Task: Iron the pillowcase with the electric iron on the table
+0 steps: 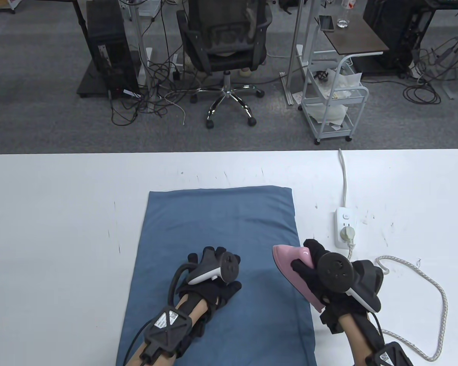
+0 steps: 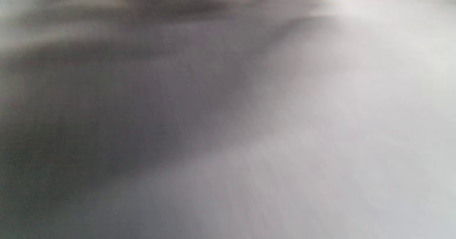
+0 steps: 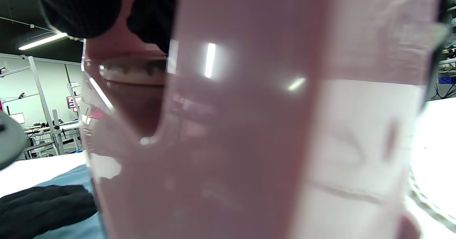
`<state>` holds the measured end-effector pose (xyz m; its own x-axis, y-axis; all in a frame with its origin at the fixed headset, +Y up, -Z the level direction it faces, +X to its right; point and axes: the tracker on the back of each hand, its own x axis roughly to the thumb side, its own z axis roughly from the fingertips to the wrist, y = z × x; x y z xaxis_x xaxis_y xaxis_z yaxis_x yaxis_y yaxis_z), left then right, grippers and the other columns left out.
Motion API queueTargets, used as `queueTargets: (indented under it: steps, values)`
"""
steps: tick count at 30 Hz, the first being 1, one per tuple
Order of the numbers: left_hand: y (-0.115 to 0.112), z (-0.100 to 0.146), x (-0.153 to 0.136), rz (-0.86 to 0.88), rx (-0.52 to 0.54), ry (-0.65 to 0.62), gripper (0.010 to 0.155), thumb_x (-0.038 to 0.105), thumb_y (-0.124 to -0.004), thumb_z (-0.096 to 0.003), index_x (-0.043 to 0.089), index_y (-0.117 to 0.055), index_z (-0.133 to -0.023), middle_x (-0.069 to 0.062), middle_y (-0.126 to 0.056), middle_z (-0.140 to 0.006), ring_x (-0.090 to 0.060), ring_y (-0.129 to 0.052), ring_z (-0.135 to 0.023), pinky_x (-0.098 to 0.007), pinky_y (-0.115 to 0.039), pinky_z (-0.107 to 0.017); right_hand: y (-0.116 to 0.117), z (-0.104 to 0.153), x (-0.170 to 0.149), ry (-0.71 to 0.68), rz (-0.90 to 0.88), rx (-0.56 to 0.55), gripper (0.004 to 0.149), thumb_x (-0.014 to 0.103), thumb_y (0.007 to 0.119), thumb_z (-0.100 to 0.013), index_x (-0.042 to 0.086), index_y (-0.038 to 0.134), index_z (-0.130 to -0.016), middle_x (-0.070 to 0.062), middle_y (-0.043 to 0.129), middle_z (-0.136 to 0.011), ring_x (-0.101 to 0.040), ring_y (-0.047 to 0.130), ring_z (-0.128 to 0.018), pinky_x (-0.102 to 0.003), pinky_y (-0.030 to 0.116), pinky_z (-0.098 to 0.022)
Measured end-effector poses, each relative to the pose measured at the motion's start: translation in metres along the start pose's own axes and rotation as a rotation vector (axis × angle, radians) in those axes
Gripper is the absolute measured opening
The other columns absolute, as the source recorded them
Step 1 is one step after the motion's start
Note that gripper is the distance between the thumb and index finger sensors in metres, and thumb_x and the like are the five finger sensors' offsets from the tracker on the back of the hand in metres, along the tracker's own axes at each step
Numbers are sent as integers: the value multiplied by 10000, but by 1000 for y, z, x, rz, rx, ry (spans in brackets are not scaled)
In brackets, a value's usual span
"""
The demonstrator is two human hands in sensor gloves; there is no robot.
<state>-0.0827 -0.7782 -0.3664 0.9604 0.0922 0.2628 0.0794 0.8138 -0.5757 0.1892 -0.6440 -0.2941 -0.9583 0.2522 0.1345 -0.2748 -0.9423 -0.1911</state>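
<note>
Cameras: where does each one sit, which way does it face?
Table view: overhead, facing down at the table; shows left hand on the pillowcase, right hand gripping the iron.
Left wrist view: pressed against a blurred surface; no hand visible.
Right wrist view: behind the iron; fingertips at top.
Shared: iron, pillowcase.

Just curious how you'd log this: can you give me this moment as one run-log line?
left hand: rests on blue pillowcase | right hand: grips pink iron at pillowcase's right edge | iron cord plugged into power strip
</note>
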Motion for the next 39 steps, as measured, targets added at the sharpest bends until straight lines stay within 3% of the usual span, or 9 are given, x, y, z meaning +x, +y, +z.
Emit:
queueTargets:
  steps: [5, 9, 11, 17, 29, 33, 39]
  values:
    - [8, -29, -16, 107, -12, 49, 728, 628, -404, -475, 432, 47, -1012, 6, 171, -1094, -358, 158, -1023, -693, -14, -697, 0, 1, -5, 10, 17, 1, 660, 557, 740, -454, 143, 704, -967, 64, 956, -473, -88, 969, -278, -376, 912, -379]
    - [-2, -40, -28, 158, -50, 44, 714, 632, -378, -468, 439, 48, -1008, 21, 196, -1073, -354, 180, -1006, -700, -24, -688, 1, -1, -6, 14, 12, 6, 660, 557, 739, -455, 141, 705, -966, 63, 956, -474, -88, 969, -278, -377, 911, -380]
    - [-8, -40, -30, 198, -63, 6, 716, 634, -364, -477, 439, 98, -989, 27, 263, -1036, -334, 262, -958, -684, 61, -642, 1, -1, -5, 13, 15, 10, 660, 557, 739, -455, 141, 705, -966, 64, 956, -473, -89, 969, -279, -377, 912, -380]
    - [-25, -21, -29, 209, -94, -27, 721, 640, -354, -479, 439, 134, -971, 40, 313, -1001, -316, 321, -916, -673, 124, -601, 7, -4, -4, 11, 27, 20, 660, 557, 740, -454, 142, 705, -965, 64, 956, -473, -88, 969, -278, -376, 912, -379]
    - [-74, 43, -12, 191, -103, -22, 740, 651, -332, -474, 432, 190, -950, 35, 360, -974, -321, 359, -893, -677, 147, -587, 31, -8, 14, -53, 79, 80, 662, 558, 739, -452, 141, 705, -965, 65, 955, -473, -87, 969, -277, -376, 913, -378]
    - [-86, 60, -7, 199, -102, -25, 745, 649, -340, -476, 426, 188, -952, 28, 361, -972, -327, 360, -888, -679, 148, -579, 48, -12, 26, -96, 119, 119, 659, 559, 737, -453, 144, 704, -964, 66, 955, -473, -86, 969, -278, -375, 913, -379]
    - [-88, 61, -7, 195, -102, -34, 747, 649, -341, -479, 425, 189, -956, 23, 363, -976, -332, 363, -889, -682, 150, -578, 83, -19, 48, -167, 182, 187, 659, 562, 732, -451, 148, 702, -964, 71, 954, -473, -83, 969, -279, -372, 913, -381]
